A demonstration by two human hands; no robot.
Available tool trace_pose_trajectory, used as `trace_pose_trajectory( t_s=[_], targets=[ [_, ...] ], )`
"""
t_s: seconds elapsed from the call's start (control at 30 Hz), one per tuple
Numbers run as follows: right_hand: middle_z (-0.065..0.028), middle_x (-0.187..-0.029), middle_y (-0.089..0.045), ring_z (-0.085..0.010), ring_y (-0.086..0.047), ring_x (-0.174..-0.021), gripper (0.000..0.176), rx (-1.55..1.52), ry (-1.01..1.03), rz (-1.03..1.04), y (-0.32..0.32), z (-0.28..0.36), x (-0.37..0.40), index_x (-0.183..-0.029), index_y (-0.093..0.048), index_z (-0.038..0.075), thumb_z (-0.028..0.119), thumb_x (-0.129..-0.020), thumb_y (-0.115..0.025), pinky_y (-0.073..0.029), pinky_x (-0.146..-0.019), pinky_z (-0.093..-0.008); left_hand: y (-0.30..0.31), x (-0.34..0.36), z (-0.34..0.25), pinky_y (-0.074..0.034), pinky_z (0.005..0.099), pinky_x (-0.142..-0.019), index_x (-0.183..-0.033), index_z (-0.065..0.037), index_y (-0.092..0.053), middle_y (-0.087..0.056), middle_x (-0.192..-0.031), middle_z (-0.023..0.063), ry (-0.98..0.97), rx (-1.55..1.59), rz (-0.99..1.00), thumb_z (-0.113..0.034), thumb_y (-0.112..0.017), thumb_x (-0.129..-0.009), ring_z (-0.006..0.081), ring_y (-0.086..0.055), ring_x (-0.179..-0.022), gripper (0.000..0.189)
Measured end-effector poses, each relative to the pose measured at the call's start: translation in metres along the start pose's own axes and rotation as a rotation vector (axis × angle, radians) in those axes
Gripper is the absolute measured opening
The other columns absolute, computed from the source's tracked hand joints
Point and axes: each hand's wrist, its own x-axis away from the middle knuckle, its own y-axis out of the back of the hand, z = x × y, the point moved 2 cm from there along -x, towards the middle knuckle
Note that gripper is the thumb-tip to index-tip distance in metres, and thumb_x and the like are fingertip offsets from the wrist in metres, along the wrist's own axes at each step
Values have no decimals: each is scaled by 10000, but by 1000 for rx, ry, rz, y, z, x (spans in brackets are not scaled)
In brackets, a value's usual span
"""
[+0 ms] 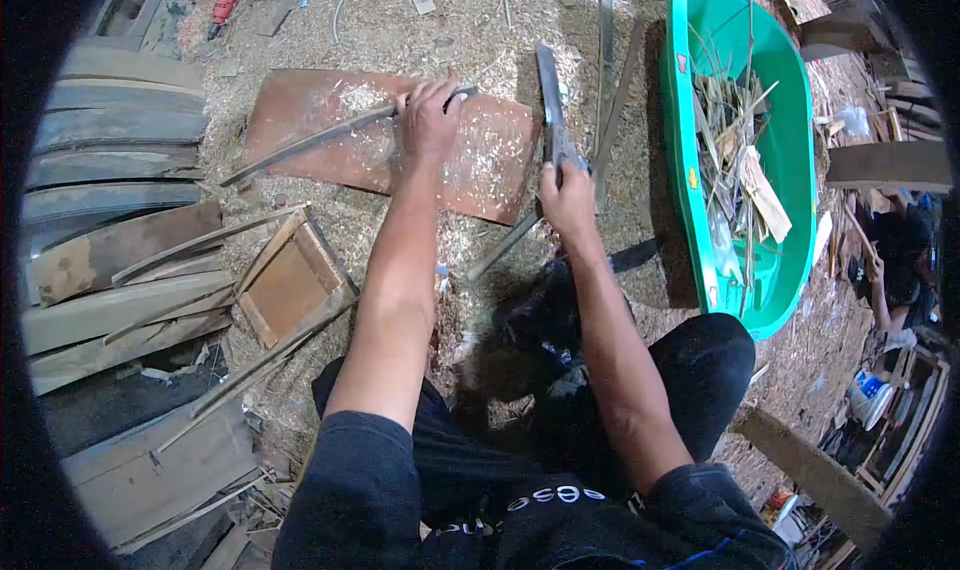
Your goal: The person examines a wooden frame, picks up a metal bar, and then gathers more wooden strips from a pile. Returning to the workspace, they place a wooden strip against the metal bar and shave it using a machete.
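Hands, strip and blade-like tool over a low board, seen from above. The left hand (430, 125) is closed over a narrow strip (330, 140), fingers folded across it towards its far end. The strip lies diagonally over the reddish board (480, 160): one end reaches the far edge, right of its middle, and the other projects just past the near-left corner. The right hand (568, 198) is clamped on the lower part of a long, dark blade-like tool (551, 95), beyond the board's right edge; its exact kind cannot be told.

Sources of error, as judged from this arrangement:

(a) Pivoting. The strip is held at one place only, well off its middle, so a sideways push could swing the projecting end.

(b) Sliding. Pale shavings (493, 130) strewn on the board could act as rollers beneath the strip, and those on the ground (230, 30) could let the board creep.

(c) Injury. The left fingers are close to the strip's far end; should the tool be brought there and glance off, they would be exposed.

(d) Obstruction. A loose slat (500, 250) lies just beside the near-right corner, and upright slats (606, 60) lie to the right of the tool. The green tub (680, 150), holding wood scraps (735, 140), bounds the space farther right; a wide swing of the right arm could strike its rim.
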Motion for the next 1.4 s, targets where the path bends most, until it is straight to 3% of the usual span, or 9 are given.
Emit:
trace_pose_trajectory(
  t_s=[0.1,0.23,0.37,0.6,0.8,1.03,1.13,1.23,1.4],
  targets=[
    [-239,-969,-598,-428,-560,-943,266,235,138,-244,4,6,19,-1010,-610,-27,190,-856,-602,-456,-834,-498,4,8,-9,-341,441,-1012,-1022,-152,-695,-691,-1113,17,-53,-27,5,-263,-631,-905,202,-596,-1104,173],
    [-229,-966,-562,-411,-538,-944,275,-82,214,-214,-4,7,43,-1031,-584,-42,132,-826,-639,-452,-838,-477,11,20,-19,-410,445,-938,-1012,-109,-686,-686,-1038,86,-118,26,199,-226,-643,-883,283,-615,-1019,179],
    [-245,-854,-666,-465,-639,-801,437,185,-326,207,-22,9,85,-1035,-586,-23,378,-875,-655,-520,-725,-506,28,36,-32,-433,447,-895,-998,-83,-653,-672,-999,112,-175,64,379,-233,-607,-906,311,-607,-999,182],
    [-274,-812,-670,-449,-661,-787,537,93,-295,84,-5,-5,98,-835,-649,-49,487,-849,-666,-527,-726,-502,22,62,-35,-445,446,-877,-1011,-58,-651,-654,-1017,134,-229,92,277,-192,-646,-873,331,-594,-998,192],
    [-285,-846,-674,-428,-673,-844,633,423,-331,209,21,-45,139,-867,-684,-51,576,-863,-594,-536,-743,-502,18,75,-40,-424,445,-867,-974,-63,-641,-630,-990,123,-253,145,270,-173,-660,-851,318,-576,-989,167],
    [-328,-990,-660,-434,-661,-958,823,368,-481,377,11,-44,144,-935,-685,-121,685,-803,-584,-521,-852,-474,12,80,-40,-409,448,-891,-968,-82,-672,-632,-1002,102,-270,179,180,-149,-673,-822,306,-568,-1019,161],
    [-322,-1075,-648,-422,-641,-1041,744,231,-711,389,9,-46,143,-1046,-675,-90,610,-793,-645,-517,-879,-459,11,82,-36,-405,445,-899,-990,-98,-686,-636,-1012,90,-294,151,139,-155,-680,-816,300,-568,-1028,182],
    [-341,-1124,-623,-436,-617,-1084,735,75,-804,233,12,-40,156,-1062,-653,-122,557,-780,-656,-492,-919,-460,15,76,-33,-412,461,-916,-968,-85,-682,-653,-1002,102,-201,186,196,-172,-696,-814,324,-581,-1026,178],
    [-300,-920,-646,-429,-635,-906,491,-481,-750,-151,-25,-42,174,-958,-583,-114,373,-901,-553,-460,-827,-476,20,64,-20,-396,444,-916,-1009,-113,-684,-644,-1043,78,-161,105,196,-184,-681,-822,287,-565,-1055,200]
  ],
)
